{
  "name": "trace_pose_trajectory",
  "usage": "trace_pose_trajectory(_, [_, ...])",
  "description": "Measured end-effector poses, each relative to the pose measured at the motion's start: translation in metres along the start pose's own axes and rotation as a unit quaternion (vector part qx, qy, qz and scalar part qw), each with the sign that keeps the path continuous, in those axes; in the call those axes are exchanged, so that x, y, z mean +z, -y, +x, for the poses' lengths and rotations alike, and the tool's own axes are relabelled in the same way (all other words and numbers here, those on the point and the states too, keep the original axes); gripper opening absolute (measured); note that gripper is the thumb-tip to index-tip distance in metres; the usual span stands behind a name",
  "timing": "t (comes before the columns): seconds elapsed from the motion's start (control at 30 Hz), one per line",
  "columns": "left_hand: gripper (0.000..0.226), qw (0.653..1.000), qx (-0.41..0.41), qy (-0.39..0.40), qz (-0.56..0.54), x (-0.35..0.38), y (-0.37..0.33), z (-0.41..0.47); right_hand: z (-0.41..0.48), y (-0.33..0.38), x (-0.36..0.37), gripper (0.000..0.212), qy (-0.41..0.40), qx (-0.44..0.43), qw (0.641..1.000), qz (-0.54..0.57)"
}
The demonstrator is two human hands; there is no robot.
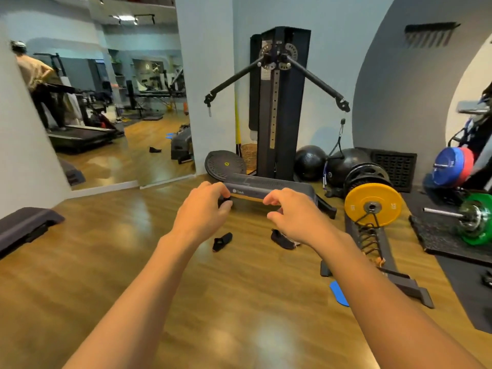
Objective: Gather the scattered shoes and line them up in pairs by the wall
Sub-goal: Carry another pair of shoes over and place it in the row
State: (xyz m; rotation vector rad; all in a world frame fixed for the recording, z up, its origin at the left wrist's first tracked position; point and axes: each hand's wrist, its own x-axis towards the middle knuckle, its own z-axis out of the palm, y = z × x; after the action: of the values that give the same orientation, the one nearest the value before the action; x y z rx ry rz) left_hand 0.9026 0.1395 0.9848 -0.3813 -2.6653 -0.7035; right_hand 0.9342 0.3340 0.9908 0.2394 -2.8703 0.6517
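Observation:
Two black shoes lie apart on the wooden floor, one [222, 241] below my left hand and one [282, 238] partly hidden behind my right wrist. A flat blue sandal-like piece [338, 293] shows on the floor beside my right forearm. Both arms reach forward above the floor. My left hand [203, 209] and my right hand [295, 218] hover with loosely curled fingers and hold nothing. The mirror [149, 107] at the left reflects another black shoe [155, 149] and something blue [169, 135].
A grey step platform [269, 186] stands just beyond my hands, in front of a cable machine [279, 102] by the wall. A plate rack with a yellow plate [372, 205], barbells and black balls fill the right. Another step [25, 225] sits at the left.

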Motion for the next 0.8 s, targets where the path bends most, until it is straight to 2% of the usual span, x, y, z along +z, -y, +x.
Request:
trace_pose_trajectory(0.13, [0.011,0.999,0.023,0.028,-0.023,0.048,0.026,0.093,0.079,-0.030,0.010,0.033,0.010,0.039,0.999,-0.007])
trace_pose_trajectory(0.37, [0.020,0.995,0.058,0.066,-0.037,0.137,0.046,0.240,0.215,-0.113,0.020,0.030,-0.002,0.090,0.996,-0.007])
trace_pose_trajectory(0.57, [0.021,0.996,0.028,0.079,-0.015,0.204,0.085,0.357,0.348,-0.180,0.055,0.029,0.018,0.075,0.997,0.022])
trace_pose_trajectory(0.8, [0.022,0.996,-0.019,0.091,-0.005,0.255,0.139,0.475,0.497,-0.226,0.094,0.029,0.071,0.068,0.994,0.039])
